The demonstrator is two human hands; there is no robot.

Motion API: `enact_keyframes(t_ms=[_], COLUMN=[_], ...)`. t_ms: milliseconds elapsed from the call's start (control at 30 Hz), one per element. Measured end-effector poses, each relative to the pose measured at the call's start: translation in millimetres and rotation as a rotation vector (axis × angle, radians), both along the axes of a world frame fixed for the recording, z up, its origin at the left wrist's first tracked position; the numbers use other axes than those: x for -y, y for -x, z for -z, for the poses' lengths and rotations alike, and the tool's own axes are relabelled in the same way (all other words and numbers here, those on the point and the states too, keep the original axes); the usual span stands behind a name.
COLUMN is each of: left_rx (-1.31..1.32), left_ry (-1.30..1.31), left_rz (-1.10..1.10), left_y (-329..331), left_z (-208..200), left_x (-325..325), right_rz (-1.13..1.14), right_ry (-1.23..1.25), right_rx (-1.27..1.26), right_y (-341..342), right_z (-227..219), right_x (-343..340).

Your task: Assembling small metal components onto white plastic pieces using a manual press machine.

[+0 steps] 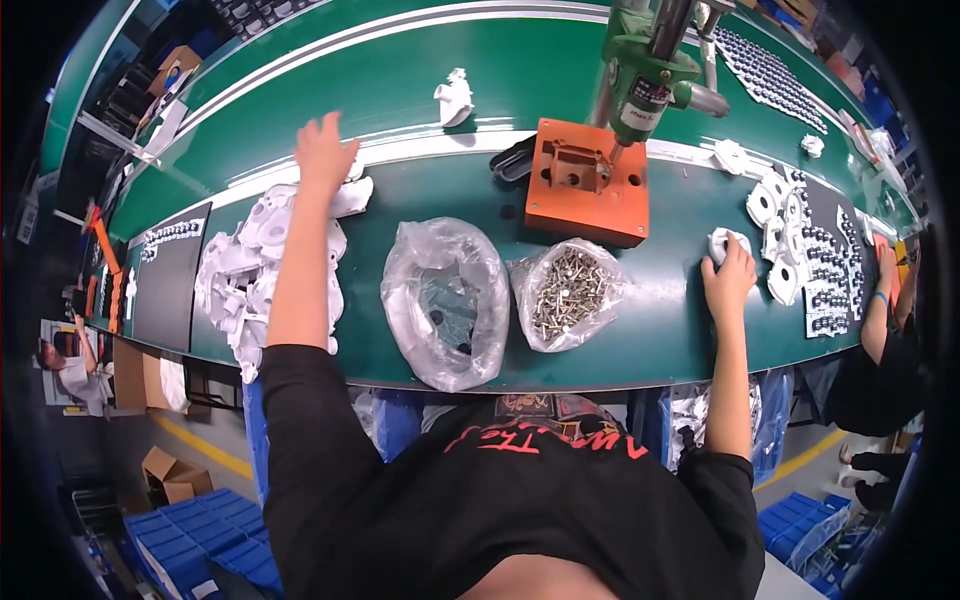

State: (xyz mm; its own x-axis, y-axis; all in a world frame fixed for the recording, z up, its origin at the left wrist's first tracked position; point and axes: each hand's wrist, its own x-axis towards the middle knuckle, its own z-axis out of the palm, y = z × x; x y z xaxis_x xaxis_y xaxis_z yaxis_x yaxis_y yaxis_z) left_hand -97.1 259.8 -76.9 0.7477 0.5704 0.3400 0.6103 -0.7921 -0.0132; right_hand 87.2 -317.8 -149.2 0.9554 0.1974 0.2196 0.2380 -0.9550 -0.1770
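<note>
My left hand (325, 155) reaches out above the far end of a pile of white plastic parts (262, 270), its fingers stretched and nothing seen in them. One white part (352, 196) sticks out beside that wrist. At the right, my right hand (732, 282) is closed on a small white plastic part (722, 240) at the table surface; the fingers partly cover it. Between my arms lie a clear plastic bag (400, 300) with a few dark pieces in it and a second bag filled with metal screws (568, 295).
An orange fixture block (590, 215) stands under a green press (640, 90). A white part (455, 100) lies on the green belt (400, 70) beyond. More white parts (778, 230) and rows of dark pieces (830, 265) lie at right, near another person's arm (878, 310).
</note>
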Motion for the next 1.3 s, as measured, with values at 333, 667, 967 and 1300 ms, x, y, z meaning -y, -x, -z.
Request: enact_keyframes(t_ms=[333,667,967,1300], left_rx=[0.089,0.899,1.009,0.798], left_ry=[0.358,0.618,1.802,1.383], left_rz=[-0.276,0.262,0.808,1.007], left_y=[12,7,44,27], left_z=[18,-47,-41,-43], left_x=[-54,23,167,307], right_rz=[-0.39,-0.601,-0.247,-0.801], right_ry=[-0.004,-0.043,-0.844,-1.494], right_rx=[-0.254,-0.212,-0.431,-0.84], right_y=[25,29,47,153], right_z=[-36,-34,-61,-128], right_x=[-23,-38,-58,-115])
